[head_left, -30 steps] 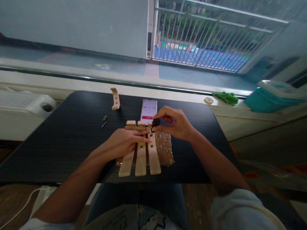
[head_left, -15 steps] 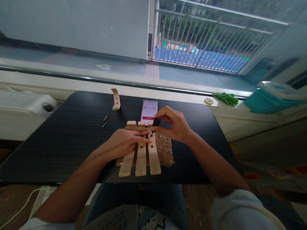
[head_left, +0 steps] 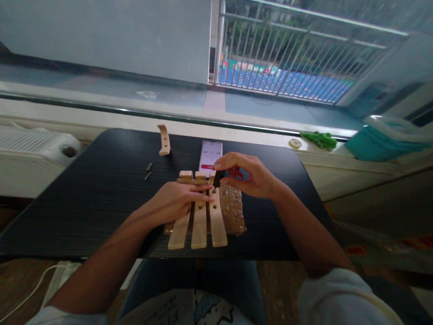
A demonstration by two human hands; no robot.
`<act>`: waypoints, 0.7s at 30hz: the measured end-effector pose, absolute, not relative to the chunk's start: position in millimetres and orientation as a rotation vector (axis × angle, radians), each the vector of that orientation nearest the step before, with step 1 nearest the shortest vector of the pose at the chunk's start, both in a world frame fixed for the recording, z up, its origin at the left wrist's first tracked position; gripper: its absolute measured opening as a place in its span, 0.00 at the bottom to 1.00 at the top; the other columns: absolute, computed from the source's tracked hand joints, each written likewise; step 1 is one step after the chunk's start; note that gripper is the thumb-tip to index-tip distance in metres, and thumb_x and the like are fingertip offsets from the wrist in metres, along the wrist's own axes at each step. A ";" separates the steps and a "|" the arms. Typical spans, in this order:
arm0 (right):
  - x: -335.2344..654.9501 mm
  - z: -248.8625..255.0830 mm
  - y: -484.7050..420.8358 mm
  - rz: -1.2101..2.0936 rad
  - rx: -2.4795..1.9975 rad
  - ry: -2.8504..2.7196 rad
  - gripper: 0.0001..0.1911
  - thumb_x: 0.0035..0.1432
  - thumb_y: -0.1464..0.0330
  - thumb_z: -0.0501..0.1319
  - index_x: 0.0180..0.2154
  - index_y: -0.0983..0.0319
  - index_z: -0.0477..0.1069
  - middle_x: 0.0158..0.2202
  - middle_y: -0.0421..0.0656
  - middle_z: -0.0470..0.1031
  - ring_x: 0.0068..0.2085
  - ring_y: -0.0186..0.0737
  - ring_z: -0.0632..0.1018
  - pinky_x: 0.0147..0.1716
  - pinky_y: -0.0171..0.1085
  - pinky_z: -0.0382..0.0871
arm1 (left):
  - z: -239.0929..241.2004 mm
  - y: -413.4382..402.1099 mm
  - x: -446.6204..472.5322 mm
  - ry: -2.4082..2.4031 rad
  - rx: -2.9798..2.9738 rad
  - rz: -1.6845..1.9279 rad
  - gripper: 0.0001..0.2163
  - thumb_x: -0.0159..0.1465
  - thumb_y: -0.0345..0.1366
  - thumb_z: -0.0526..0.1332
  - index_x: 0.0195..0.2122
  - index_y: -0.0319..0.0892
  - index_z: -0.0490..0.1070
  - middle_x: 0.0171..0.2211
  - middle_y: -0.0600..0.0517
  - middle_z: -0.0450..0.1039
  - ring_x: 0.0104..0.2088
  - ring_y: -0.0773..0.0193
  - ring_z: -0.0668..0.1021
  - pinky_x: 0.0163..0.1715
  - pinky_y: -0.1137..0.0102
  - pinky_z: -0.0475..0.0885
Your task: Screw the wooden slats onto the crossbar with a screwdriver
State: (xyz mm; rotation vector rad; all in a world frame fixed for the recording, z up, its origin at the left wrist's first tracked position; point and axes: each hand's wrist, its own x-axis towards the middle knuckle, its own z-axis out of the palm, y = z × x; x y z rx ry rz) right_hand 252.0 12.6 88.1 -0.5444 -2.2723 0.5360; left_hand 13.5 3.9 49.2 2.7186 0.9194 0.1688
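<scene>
Three pale, curved wooden pieces with holes, the left (head_left: pixel 179 231), the middle (head_left: pixel 199 231) and the right one (head_left: pixel 218 228), lie side by side across a brown, speckled slab (head_left: pixel 234 212). My left hand (head_left: pixel 174 201) rests flat over them, fingers stretched to the right, two fingertips touching the right piece beside its upper hole. Between thumb and fingers, my right hand (head_left: pixel 253 175) grips a short black-handled screwdriver (head_left: pixel 219 177). Its lower end points down at that upper hole; whether a screw sits under it is hidden by fingers and handle.
On the black table (head_left: pixel 111 198), a similar wooden piece (head_left: pixel 164 142) stands at the back, with a few small metal screws (head_left: pixel 149 168) nearer. A phone (head_left: pixel 210 153) showing a timer lies behind the slab. Tape (head_left: pixel 295 143), a green cloth (head_left: pixel 320 140) and a teal bin (head_left: pixel 379 140) line the sill.
My right hand's fingers have shifted and turned around the screwdriver handle, the index finger reaching further left. My left hand and the wooden pieces have stayed in place.
</scene>
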 end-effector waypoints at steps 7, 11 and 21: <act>252.7 92.0 10.7 0.703 -0.592 -2.255 0.13 0.60 0.70 0.62 0.48 0.63 0.69 0.36 0.40 0.76 0.23 0.24 0.65 0.23 0.27 0.62 | 46.8 4.4 12.9 0.913 2.737 0.174 0.23 0.61 0.25 0.55 0.52 0.58 0.74 0.59 0.58 0.67 0.53 0.60 0.77 0.51 0.65 0.73; 252.0 93.1 11.4 0.632 -0.593 -2.287 0.11 0.59 0.69 0.64 0.44 0.64 0.74 0.32 0.38 0.76 0.23 0.24 0.64 0.24 0.28 0.61 | 47.7 4.3 13.2 0.910 2.749 0.172 0.23 0.61 0.25 0.55 0.51 0.58 0.74 0.58 0.58 0.67 0.54 0.61 0.76 0.53 0.66 0.71; 247.0 88.4 10.9 0.506 -0.613 -2.179 0.10 0.55 0.68 0.67 0.39 0.66 0.74 0.29 0.37 0.73 0.22 0.24 0.61 0.22 0.27 0.57 | 51.1 3.3 14.3 0.920 2.732 0.145 0.24 0.61 0.23 0.55 0.51 0.58 0.74 0.59 0.58 0.65 0.53 0.61 0.77 0.52 0.66 0.72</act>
